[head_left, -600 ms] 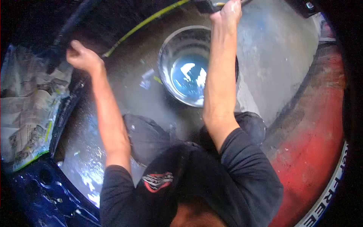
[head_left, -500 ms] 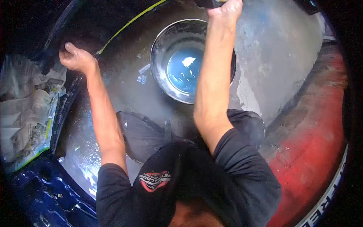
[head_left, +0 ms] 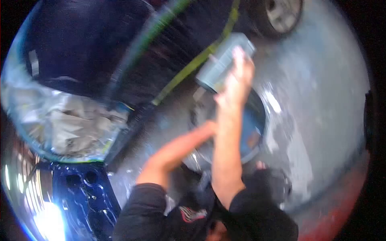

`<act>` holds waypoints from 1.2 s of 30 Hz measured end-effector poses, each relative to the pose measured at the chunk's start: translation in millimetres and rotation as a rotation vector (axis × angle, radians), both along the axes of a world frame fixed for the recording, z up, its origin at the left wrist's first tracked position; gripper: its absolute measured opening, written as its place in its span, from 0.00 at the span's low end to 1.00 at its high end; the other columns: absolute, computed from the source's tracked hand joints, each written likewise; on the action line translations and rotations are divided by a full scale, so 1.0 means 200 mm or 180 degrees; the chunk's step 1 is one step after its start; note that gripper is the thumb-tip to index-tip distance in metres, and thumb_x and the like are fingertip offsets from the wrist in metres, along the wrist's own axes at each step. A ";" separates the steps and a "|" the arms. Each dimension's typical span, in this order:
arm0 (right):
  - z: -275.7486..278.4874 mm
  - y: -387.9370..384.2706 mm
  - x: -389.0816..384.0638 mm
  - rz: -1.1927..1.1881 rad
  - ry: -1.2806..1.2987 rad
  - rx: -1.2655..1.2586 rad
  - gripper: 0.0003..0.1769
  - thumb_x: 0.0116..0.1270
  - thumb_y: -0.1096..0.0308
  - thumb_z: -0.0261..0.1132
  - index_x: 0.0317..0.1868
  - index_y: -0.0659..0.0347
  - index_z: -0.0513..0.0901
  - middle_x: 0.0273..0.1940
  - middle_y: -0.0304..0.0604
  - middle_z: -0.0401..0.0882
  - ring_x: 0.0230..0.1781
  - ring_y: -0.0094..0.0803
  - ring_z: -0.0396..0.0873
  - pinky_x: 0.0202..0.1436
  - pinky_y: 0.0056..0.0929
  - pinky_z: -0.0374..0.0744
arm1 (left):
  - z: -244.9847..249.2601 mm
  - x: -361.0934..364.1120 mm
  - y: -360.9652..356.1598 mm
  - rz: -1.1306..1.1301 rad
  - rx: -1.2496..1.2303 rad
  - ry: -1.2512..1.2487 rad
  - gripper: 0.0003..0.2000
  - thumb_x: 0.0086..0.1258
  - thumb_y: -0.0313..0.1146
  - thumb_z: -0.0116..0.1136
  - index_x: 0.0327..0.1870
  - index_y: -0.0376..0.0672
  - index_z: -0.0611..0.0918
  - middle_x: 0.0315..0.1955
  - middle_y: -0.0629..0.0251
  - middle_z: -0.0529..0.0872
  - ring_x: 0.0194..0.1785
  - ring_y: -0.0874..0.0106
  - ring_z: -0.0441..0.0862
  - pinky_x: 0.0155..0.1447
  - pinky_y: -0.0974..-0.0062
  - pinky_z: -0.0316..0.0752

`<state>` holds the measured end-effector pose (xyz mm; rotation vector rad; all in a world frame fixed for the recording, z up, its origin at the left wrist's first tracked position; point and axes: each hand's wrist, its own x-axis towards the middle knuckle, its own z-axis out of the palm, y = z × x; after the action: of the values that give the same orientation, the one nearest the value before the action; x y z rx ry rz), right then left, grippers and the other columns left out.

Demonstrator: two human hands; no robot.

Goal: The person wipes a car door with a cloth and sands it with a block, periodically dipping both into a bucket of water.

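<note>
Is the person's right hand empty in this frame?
No, the right hand has its fingers on a grey, block-shaped object, though both are blurred.

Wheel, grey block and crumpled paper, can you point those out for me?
Wheel (head_left: 283,17): head view, on its pale central face.
Grey block (head_left: 221,62): head view, on its broad face.
Crumpled paper (head_left: 76,126): head view, near its middle.

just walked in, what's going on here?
A person has a grey block in their right hand, near a bucket of bluish liquid. A dark vehicle panel with yellow-green tape is alongside. The left hand is partly behind the right forearm; its grip can't be made out.
</note>
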<state>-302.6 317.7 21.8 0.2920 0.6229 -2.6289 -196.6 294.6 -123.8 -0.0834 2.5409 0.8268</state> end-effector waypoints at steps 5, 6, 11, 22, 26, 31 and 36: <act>-0.33 0.07 -0.17 -0.0362 0.0067 0.0348 0.33 0.77 0.55 0.67 0.74 0.58 0.66 0.62 0.52 0.78 0.51 0.46 0.85 0.54 0.47 0.88 | -0.22 -0.04 0.10 -0.0630 -0.0074 -0.1321 0.27 0.72 0.39 0.67 0.68 0.37 0.76 0.62 0.53 0.80 0.68 0.60 0.76 0.73 0.61 0.70; -0.35 0.09 -0.18 -0.0397 0.0040 0.0347 0.33 0.78 0.54 0.67 0.74 0.57 0.66 0.61 0.52 0.78 0.51 0.46 0.85 0.54 0.47 0.88 | -0.21 -0.04 0.10 -0.0657 -0.0064 -0.1381 0.27 0.72 0.40 0.67 0.68 0.37 0.76 0.62 0.53 0.80 0.68 0.59 0.76 0.73 0.61 0.70; -0.34 0.14 -0.27 -0.0449 0.0006 0.0564 0.36 0.76 0.50 0.68 0.75 0.57 0.66 0.62 0.53 0.79 0.51 0.48 0.85 0.54 0.46 0.87 | -0.21 0.00 0.10 -0.0675 0.0046 -0.1508 0.29 0.72 0.43 0.66 0.69 0.36 0.77 0.63 0.51 0.80 0.69 0.58 0.76 0.74 0.61 0.70; -0.34 0.11 -0.25 -0.0493 -0.0023 0.0517 0.36 0.76 0.51 0.68 0.75 0.60 0.67 0.60 0.54 0.80 0.49 0.47 0.87 0.51 0.44 0.86 | -0.11 0.16 0.02 -0.0584 0.0383 -0.1657 0.32 0.72 0.49 0.64 0.70 0.35 0.77 0.66 0.46 0.79 0.71 0.56 0.76 0.74 0.60 0.69; -0.30 0.11 -0.22 -0.0601 0.0006 0.0498 0.34 0.75 0.47 0.69 0.71 0.59 0.71 0.55 0.50 0.82 0.48 0.44 0.87 0.52 0.44 0.85 | -0.13 0.19 0.01 -0.0598 0.0417 -0.1734 0.33 0.73 0.52 0.64 0.70 0.35 0.77 0.67 0.44 0.79 0.71 0.55 0.76 0.75 0.59 0.69; -0.27 0.11 -0.17 -0.0614 0.0030 0.0448 0.34 0.75 0.48 0.69 0.71 0.60 0.70 0.56 0.50 0.82 0.47 0.44 0.86 0.52 0.43 0.85 | -0.12 0.21 0.01 -0.0595 0.0444 -0.1743 0.35 0.73 0.54 0.63 0.71 0.34 0.77 0.68 0.42 0.78 0.72 0.53 0.76 0.75 0.59 0.69; -0.28 0.12 -0.15 -0.0687 0.0034 0.0373 0.35 0.75 0.48 0.70 0.71 0.60 0.70 0.56 0.51 0.82 0.48 0.45 0.86 0.52 0.43 0.86 | -0.11 0.36 -0.19 -0.0220 0.0157 -0.0947 0.33 0.71 0.56 0.64 0.68 0.37 0.80 0.65 0.41 0.82 0.69 0.53 0.80 0.72 0.57 0.72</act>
<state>-332.7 341.3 -33.6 0.4008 0.7907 -2.8049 -125.2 256.4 -146.6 -0.0946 2.2316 0.7861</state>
